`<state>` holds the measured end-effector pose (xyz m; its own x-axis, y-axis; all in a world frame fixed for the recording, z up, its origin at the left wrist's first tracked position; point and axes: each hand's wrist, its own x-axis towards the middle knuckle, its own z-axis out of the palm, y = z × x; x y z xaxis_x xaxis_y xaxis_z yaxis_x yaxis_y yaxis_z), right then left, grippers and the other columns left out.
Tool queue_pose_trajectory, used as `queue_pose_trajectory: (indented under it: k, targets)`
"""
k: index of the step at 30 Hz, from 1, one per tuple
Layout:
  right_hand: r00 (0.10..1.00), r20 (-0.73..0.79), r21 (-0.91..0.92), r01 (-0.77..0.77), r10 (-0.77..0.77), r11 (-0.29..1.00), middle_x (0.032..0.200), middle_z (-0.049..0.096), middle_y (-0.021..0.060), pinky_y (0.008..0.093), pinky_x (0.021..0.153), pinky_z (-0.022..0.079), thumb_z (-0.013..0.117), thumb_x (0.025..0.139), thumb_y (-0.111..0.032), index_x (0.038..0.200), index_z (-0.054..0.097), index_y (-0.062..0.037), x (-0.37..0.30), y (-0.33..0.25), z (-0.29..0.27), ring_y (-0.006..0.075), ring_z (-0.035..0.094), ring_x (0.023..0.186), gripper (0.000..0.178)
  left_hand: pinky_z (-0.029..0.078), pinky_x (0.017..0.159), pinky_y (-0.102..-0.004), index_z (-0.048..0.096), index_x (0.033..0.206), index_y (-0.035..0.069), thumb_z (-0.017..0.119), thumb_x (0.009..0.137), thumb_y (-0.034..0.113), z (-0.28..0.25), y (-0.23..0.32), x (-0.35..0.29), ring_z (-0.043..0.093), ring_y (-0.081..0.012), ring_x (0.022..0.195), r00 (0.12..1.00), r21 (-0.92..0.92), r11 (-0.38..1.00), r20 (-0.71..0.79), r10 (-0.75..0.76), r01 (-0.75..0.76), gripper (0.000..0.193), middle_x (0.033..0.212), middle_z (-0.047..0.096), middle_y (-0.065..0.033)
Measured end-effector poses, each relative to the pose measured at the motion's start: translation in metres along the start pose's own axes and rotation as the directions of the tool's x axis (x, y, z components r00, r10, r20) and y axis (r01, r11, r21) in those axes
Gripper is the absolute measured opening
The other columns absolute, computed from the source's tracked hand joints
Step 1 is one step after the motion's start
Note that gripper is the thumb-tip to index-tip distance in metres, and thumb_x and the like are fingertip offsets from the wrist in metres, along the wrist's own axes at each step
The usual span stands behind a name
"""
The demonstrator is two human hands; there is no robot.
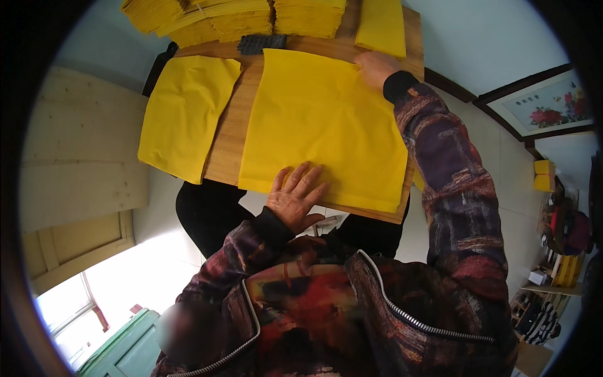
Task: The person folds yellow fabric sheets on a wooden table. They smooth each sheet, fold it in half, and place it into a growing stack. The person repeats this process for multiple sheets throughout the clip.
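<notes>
A large rectangular piece of yellow fabric [320, 125] lies spread on the wooden table [227, 135] in front of me. My left hand [295, 196] rests flat on its near edge with the fingers spread. At the far right corner, my right hand [377, 69] has its fingers closed on the fabric's edge; the fingertips are partly hidden. Left of the big piece lies a smaller, creased yellow piece [185, 116], overhanging the table's left side. Just beyond my right hand is a folded yellow piece [381, 28].
Thick stacks of yellow fabric [239, 19] line the table's far side, with a dark grey textured block [262, 44] before them. A framed flower picture [546, 107] leans at the right wall. Pale wooden boards [85, 144] stand left; a green cabinet [122, 349] is lower left.
</notes>
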<state>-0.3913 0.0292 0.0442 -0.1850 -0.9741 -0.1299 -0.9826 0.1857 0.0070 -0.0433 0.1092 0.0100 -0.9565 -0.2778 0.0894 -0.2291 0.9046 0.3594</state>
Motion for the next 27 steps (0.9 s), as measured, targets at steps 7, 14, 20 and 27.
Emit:
queue_pose_trajectory:
  k: [7,14,20,27]
  targets:
    - [0.999,-0.024,0.079,0.038,-0.036,0.996,0.103,0.065,0.0171,0.0466,0.082,0.047,0.054,0.086,-0.016,0.099,0.065,-0.0043,0.007,0.007,0.008,0.0373,0.06,0.097,0.021,0.022,0.11,-0.0534,0.044,0.137,0.018,0.073,0.071,0.043,0.014,-0.005,-0.005,0.027,-0.0337,0.139,1.0,0.024,1.0,0.022,0.017,-0.017,0.076,0.15,0.032,-0.0106]
    - [0.984,-0.171,0.03,-0.044,0.049,0.999,0.101,0.064,0.0169,0.0453,0.083,0.048,0.055,0.086,-0.016,0.107,0.062,-0.0066,-0.003,-0.002,0.011,0.0359,0.06,0.097,0.024,0.023,0.11,-0.0522,0.047,0.135,0.018,0.075,0.069,0.039,0.015,-0.002,-0.002,0.03,-0.0328,0.137,1.0,0.042,0.999,0.015,-0.02,0.019,0.076,0.147,0.036,-0.0096]
    - [0.856,-0.495,0.536,0.167,0.148,0.827,0.109,0.064,0.0171,0.036,0.084,0.048,0.056,0.087,-0.008,0.105,0.061,-0.0019,-0.127,0.0,0.004,0.0321,0.061,0.102,0.02,0.025,0.108,-0.0504,0.047,0.134,0.018,0.079,0.064,0.034,0.015,-0.003,-0.001,0.032,-0.0314,0.135,0.997,0.073,0.997,-0.074,0.022,-0.017,0.078,0.145,0.038,-0.0086]
    - [0.972,-0.208,0.576,0.028,0.113,0.817,0.099,0.056,0.0109,0.0383,0.086,0.046,0.058,0.079,0.001,0.09,0.063,-0.0038,-0.241,-0.05,0.037,0.0307,0.055,0.099,0.013,0.025,0.109,-0.0509,0.044,0.136,0.021,0.079,0.065,0.027,0.017,-0.004,-0.001,0.032,-0.0294,0.136,0.997,0.068,0.997,-0.075,0.024,-0.019,0.079,0.145,0.038,-0.0063]
